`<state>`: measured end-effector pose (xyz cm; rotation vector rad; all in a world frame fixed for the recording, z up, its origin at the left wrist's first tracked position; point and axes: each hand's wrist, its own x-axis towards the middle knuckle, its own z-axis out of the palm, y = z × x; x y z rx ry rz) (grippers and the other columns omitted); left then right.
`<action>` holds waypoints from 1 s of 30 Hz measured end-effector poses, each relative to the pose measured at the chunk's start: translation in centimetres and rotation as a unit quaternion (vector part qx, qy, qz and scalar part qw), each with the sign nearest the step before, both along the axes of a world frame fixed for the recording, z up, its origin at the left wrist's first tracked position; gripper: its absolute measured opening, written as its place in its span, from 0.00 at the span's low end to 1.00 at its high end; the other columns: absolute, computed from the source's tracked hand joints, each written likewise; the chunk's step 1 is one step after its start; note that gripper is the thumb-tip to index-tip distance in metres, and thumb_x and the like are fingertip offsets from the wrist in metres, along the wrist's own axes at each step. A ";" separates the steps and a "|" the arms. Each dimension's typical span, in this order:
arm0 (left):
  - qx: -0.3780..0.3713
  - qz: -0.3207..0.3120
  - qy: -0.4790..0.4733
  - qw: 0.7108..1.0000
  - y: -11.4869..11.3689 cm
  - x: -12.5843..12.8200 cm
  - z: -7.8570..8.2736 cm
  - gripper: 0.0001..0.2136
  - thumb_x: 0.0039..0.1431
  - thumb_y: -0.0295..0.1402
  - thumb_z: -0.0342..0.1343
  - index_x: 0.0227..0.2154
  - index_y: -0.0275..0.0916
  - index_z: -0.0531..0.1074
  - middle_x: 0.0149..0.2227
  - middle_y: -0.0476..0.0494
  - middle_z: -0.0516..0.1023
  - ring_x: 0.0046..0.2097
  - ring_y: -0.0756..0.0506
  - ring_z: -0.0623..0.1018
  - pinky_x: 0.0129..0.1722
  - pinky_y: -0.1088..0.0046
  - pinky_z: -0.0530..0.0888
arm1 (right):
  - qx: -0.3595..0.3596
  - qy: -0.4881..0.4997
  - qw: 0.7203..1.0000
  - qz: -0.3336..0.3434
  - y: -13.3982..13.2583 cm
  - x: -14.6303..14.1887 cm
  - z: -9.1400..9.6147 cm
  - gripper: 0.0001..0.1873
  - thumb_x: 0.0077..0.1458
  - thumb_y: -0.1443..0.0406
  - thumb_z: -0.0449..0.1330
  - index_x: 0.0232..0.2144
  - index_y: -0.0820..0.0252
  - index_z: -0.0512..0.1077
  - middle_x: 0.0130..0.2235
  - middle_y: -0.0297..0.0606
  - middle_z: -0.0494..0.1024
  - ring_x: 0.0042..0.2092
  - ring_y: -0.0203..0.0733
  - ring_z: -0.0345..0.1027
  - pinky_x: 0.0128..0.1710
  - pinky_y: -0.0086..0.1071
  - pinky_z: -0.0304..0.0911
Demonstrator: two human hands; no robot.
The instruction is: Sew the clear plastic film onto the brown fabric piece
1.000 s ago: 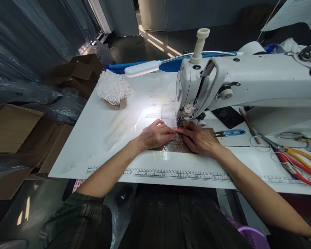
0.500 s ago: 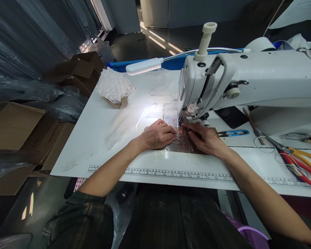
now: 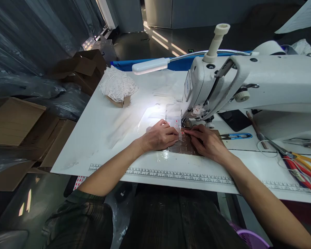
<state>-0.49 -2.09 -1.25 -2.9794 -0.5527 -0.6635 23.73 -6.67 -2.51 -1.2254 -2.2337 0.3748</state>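
Note:
A white sewing machine [image 3: 238, 79] stands on a white table [image 3: 106, 131]. Under its needle lies a clear plastic piece with small red marks [image 3: 174, 121], over a brown patch [image 3: 182, 147] of the table. My left hand [image 3: 159, 136] rests on the plastic just left of the needle, fingers curled and pressing it down. My right hand [image 3: 207, 141] lies on the right side, its fingertips pinching the plastic's edge close to the presser foot. The two hands almost touch in front of the needle.
A gooseneck lamp [image 3: 150, 65] lights the work spot. White lace [image 3: 118, 86] sits on a small box at the back left. Blue thread snips [image 3: 235, 136] and red-and-yellow scissors [image 3: 303, 169] lie to the right. Cardboard boxes [image 3: 15, 121] stand left of the table. A ruler strip [image 3: 158, 174] runs along the front edge.
Both hands have stayed at the needle, the right fingertips shifting slightly towards the presser foot. The view has drifted, so everything sits a little further right.

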 end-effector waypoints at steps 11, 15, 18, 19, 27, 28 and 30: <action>0.033 0.007 0.007 0.999 -0.1 0.1 0.0 0.08 0.67 0.32 0.52 0.35 0.42 0.76 0.41 0.47 0.80 0.33 0.50 0.72 0.40 0.65 0.67 | -0.004 -0.009 0.999 0.053 -0.8 -0.4 0.8 0.19 0.63 0.67 0.52 0.51 0.52 0.75 0.46 0.45 0.72 0.46 0.46 0.69 0.48 0.45 0.69; 0.026 -0.006 0.001 1.000 -0.2 0.0 0.4 0.07 0.66 0.32 0.53 0.36 0.42 0.76 0.42 0.47 0.80 0.34 0.49 0.73 0.40 0.64 0.67 | 0.018 -0.055 0.997 0.059 -0.8 -0.5 0.8 0.17 0.62 0.66 0.54 0.50 0.54 0.76 0.46 0.48 0.72 0.47 0.49 0.67 0.47 0.46 0.68; -0.012 -0.021 -0.027 0.999 -0.1 -0.2 0.7 0.06 0.64 0.34 0.54 0.37 0.42 0.76 0.43 0.48 0.80 0.37 0.48 0.75 0.45 0.62 0.68 | 0.033 -0.079 0.995 0.057 -0.8 -0.5 0.6 0.17 0.62 0.65 0.54 0.50 0.53 0.76 0.46 0.48 0.71 0.47 0.50 0.67 0.47 0.46 0.68; -0.020 -0.010 -0.046 0.999 0.0 -0.3 0.8 0.06 0.64 0.35 0.55 0.37 0.42 0.76 0.42 0.48 0.80 0.38 0.48 0.76 0.45 0.62 0.68 | 0.036 -0.084 0.994 0.055 -0.7 -0.5 0.6 0.17 0.62 0.65 0.54 0.49 0.52 0.76 0.46 0.48 0.71 0.46 0.49 0.67 0.46 0.46 0.68; -0.009 0.078 -0.069 0.995 0.4 0.0 0.1 0.08 0.66 0.33 0.52 0.35 0.38 0.75 0.39 0.43 0.79 0.34 0.48 0.73 0.35 0.67 0.67 | 0.048 -0.080 0.994 0.060 -0.6 -0.4 0.4 0.16 0.62 0.65 0.54 0.48 0.50 0.76 0.44 0.46 0.72 0.45 0.48 0.67 0.47 0.46 0.68; -0.010 0.072 -0.055 0.996 0.3 0.1 0.0 0.08 0.66 0.33 0.51 0.37 0.37 0.75 0.41 0.43 0.79 0.35 0.47 0.73 0.35 0.67 0.67 | 0.049 -0.081 0.994 0.059 -0.7 -0.5 0.4 0.16 0.62 0.65 0.54 0.48 0.51 0.76 0.44 0.46 0.72 0.46 0.48 0.67 0.47 0.46 0.68; -0.008 0.067 -0.029 0.997 0.3 0.2 -0.1 0.09 0.67 0.33 0.50 0.40 0.37 0.74 0.43 0.42 0.78 0.37 0.47 0.73 0.36 0.67 0.67 | 0.050 -0.083 0.994 0.057 -0.7 -0.5 0.5 0.16 0.62 0.66 0.54 0.48 0.52 0.76 0.45 0.46 0.72 0.46 0.49 0.67 0.47 0.46 0.68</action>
